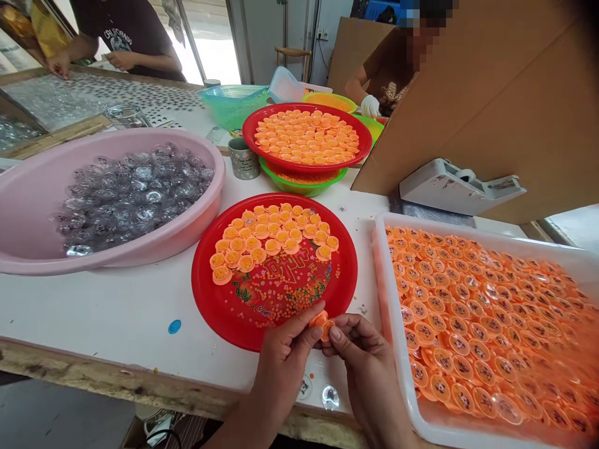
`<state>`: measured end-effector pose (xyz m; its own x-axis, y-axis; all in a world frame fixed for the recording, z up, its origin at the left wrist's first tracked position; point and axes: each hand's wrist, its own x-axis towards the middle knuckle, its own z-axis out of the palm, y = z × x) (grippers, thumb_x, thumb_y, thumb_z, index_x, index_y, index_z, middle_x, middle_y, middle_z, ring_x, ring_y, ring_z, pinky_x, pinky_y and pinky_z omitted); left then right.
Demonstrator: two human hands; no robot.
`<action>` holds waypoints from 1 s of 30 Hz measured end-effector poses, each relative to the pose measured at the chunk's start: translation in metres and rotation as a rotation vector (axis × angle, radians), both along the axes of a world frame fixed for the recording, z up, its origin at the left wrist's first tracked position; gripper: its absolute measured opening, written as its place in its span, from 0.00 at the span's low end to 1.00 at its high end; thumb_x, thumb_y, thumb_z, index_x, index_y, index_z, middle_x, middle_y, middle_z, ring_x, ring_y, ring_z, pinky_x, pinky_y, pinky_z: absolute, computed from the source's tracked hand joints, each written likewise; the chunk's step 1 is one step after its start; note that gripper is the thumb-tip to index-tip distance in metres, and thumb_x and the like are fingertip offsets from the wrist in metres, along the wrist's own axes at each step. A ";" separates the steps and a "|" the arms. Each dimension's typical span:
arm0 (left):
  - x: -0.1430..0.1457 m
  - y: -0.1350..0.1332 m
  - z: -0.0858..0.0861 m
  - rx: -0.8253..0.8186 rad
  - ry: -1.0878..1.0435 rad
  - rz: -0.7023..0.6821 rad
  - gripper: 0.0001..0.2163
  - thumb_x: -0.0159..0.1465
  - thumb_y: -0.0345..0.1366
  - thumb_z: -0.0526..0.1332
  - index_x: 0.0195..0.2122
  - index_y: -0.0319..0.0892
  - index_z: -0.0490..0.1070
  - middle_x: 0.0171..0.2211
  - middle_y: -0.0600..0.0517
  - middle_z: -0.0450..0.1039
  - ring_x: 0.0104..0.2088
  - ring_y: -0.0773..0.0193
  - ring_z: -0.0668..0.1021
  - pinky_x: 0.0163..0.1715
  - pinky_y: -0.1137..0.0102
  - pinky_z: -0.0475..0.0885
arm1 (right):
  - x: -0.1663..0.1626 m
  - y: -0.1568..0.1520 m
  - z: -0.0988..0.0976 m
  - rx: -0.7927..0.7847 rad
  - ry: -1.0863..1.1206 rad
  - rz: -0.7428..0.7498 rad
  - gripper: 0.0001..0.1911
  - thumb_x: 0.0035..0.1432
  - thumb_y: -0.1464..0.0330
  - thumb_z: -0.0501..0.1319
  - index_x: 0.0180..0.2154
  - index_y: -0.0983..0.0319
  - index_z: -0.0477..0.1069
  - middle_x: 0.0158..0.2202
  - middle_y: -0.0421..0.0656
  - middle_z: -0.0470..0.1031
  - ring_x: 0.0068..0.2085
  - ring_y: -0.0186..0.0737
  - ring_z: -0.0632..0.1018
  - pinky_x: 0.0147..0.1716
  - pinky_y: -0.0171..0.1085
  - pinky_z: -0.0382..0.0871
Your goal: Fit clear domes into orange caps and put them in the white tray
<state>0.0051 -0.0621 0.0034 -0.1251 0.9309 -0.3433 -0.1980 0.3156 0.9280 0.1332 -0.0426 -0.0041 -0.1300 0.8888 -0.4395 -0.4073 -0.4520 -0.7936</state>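
Note:
Above the near edge of a red round tray (pixel 344 249), my left hand (pixel 287 349) and my right hand (pixel 367 352) meet, each with its fingers closed. Between the fingertips are small round orange plastic pieces (pixel 321 320), one seeming to be in each hand. Similar orange cups (pixel 271 247) with filling in them cover the far half of the tray, and small orange beads (pixel 299 299) lie scattered nearer me. By my wrists, a clear round cap (pixel 330 397) and a round printed disc (pixel 305 386) rest on the white table (pixel 135 318).
A white bin (pixel 380 280) of orange pieces with printed faces stands at right. A pink basin (pixel 28 206) of clear caps sits left. Behind are a loaded red tray (pixel 248 128), a mug (pixel 243 159), a tape dispenser (pixel 449 184) and a cardboard panel (pixel 491 93). Two people work beyond.

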 end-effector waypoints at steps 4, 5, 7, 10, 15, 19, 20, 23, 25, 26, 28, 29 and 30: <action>0.000 -0.002 -0.003 0.044 0.066 -0.019 0.14 0.62 0.42 0.63 0.47 0.49 0.79 0.31 0.50 0.79 0.33 0.57 0.77 0.43 0.64 0.73 | 0.002 -0.001 0.001 -0.014 0.044 0.027 0.11 0.48 0.64 0.73 0.29 0.63 0.76 0.23 0.39 0.75 0.25 0.31 0.72 0.29 0.31 0.66; -0.001 -0.002 -0.001 0.047 0.067 -0.030 0.13 0.62 0.42 0.63 0.45 0.49 0.80 0.30 0.51 0.79 0.32 0.58 0.77 0.42 0.64 0.74 | 0.003 0.000 0.002 -0.019 0.059 0.033 0.10 0.48 0.65 0.73 0.29 0.63 0.75 0.22 0.39 0.75 0.25 0.31 0.72 0.28 0.31 0.66; -0.003 -0.002 0.002 0.041 0.064 -0.041 0.11 0.63 0.42 0.62 0.42 0.49 0.81 0.27 0.51 0.78 0.32 0.57 0.77 0.41 0.64 0.74 | 0.004 0.000 0.003 -0.021 0.075 0.042 0.10 0.48 0.65 0.73 0.28 0.62 0.75 0.23 0.38 0.74 0.25 0.31 0.72 0.28 0.31 0.65; -0.006 -0.003 0.007 0.019 0.070 -0.021 0.09 0.61 0.41 0.64 0.41 0.49 0.82 0.25 0.52 0.76 0.36 0.55 0.77 0.41 0.65 0.74 | 0.004 0.000 0.004 -0.010 0.058 0.076 0.10 0.49 0.65 0.73 0.27 0.63 0.75 0.23 0.39 0.74 0.25 0.31 0.72 0.28 0.31 0.65; -0.003 -0.001 0.002 0.080 0.117 -0.001 0.08 0.61 0.38 0.65 0.38 0.50 0.82 0.25 0.52 0.77 0.34 0.56 0.78 0.43 0.64 0.74 | 0.004 -0.002 -0.002 0.060 -0.037 0.055 0.10 0.50 0.64 0.72 0.27 0.62 0.74 0.21 0.38 0.73 0.25 0.32 0.72 0.27 0.31 0.66; 0.000 0.001 0.000 0.039 0.053 0.044 0.09 0.59 0.39 0.67 0.41 0.50 0.81 0.32 0.51 0.81 0.36 0.56 0.79 0.44 0.64 0.75 | 0.007 -0.003 -0.004 0.152 -0.180 0.036 0.08 0.51 0.64 0.71 0.28 0.60 0.75 0.22 0.37 0.73 0.24 0.32 0.71 0.26 0.32 0.67; 0.000 0.001 0.001 -0.006 0.000 0.041 0.10 0.59 0.39 0.66 0.42 0.50 0.81 0.34 0.51 0.81 0.36 0.56 0.80 0.45 0.64 0.75 | 0.008 -0.004 -0.004 0.181 -0.236 0.031 0.08 0.51 0.64 0.71 0.29 0.60 0.75 0.23 0.38 0.74 0.25 0.32 0.71 0.26 0.32 0.67; 0.001 0.002 0.002 -0.078 -0.088 0.037 0.11 0.60 0.39 0.65 0.44 0.50 0.80 0.34 0.52 0.81 0.37 0.57 0.80 0.44 0.64 0.75 | 0.011 -0.006 -0.004 0.247 -0.387 0.017 0.07 0.50 0.64 0.71 0.30 0.59 0.77 0.25 0.39 0.74 0.27 0.34 0.72 0.26 0.33 0.68; 0.001 0.001 0.001 -0.039 -0.031 0.042 0.10 0.59 0.39 0.66 0.43 0.50 0.81 0.35 0.52 0.81 0.39 0.56 0.80 0.45 0.65 0.75 | 0.013 -0.006 -0.004 0.250 -0.429 0.020 0.08 0.50 0.64 0.71 0.31 0.59 0.77 0.25 0.39 0.74 0.26 0.34 0.72 0.25 0.33 0.67; 0.002 0.001 0.001 -0.011 0.009 0.045 0.10 0.59 0.39 0.66 0.42 0.50 0.81 0.36 0.52 0.82 0.40 0.56 0.80 0.46 0.65 0.74 | 0.013 -0.007 -0.004 0.244 -0.437 0.025 0.08 0.51 0.64 0.71 0.31 0.59 0.77 0.24 0.38 0.73 0.25 0.34 0.71 0.24 0.32 0.67; 0.002 0.001 0.000 0.038 0.076 0.042 0.10 0.59 0.39 0.66 0.42 0.50 0.81 0.35 0.51 0.82 0.40 0.55 0.80 0.46 0.65 0.73 | 0.014 -0.006 -0.003 0.227 -0.427 0.037 0.07 0.52 0.64 0.71 0.31 0.59 0.77 0.23 0.37 0.72 0.24 0.33 0.70 0.23 0.32 0.66; 0.002 0.000 0.000 0.053 0.094 0.041 0.10 0.59 0.39 0.66 0.42 0.50 0.81 0.35 0.51 0.82 0.40 0.55 0.80 0.46 0.64 0.73 | 0.014 -0.005 -0.002 0.215 -0.397 0.047 0.07 0.52 0.64 0.70 0.31 0.60 0.76 0.22 0.37 0.71 0.24 0.32 0.70 0.23 0.31 0.65; 0.002 -0.001 0.000 0.060 0.097 0.037 0.10 0.60 0.39 0.66 0.42 0.50 0.81 0.35 0.51 0.82 0.40 0.55 0.80 0.46 0.64 0.73 | 0.013 -0.004 -0.002 0.200 -0.348 0.060 0.07 0.53 0.64 0.70 0.30 0.60 0.76 0.22 0.37 0.71 0.23 0.32 0.70 0.24 0.31 0.65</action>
